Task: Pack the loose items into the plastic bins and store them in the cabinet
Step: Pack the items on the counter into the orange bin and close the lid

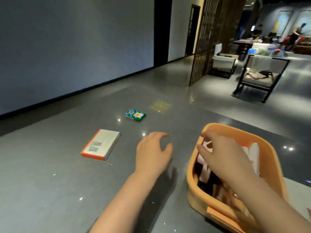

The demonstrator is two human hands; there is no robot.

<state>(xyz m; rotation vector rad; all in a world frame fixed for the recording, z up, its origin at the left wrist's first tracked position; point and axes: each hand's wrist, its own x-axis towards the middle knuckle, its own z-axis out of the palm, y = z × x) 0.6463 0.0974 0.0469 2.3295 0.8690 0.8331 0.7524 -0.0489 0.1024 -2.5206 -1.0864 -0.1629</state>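
Dim, soft blur, glinting floor point(67, 182)

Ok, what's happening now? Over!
Both hands empty: left hand open above floor, right hand over orange bin. Book and green box still loose. Nothing blocking.

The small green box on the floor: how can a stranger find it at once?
Start at the orange bin on the grey floor. Left of it lies a white book. The small box lies beyond, alone, green with blue-white stripes.

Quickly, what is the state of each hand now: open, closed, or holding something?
Left hand: open, fingers relaxed above the floor, holding nothing.
Right hand: open over the orange bin, fingers loosely curled, holding nothing visible.
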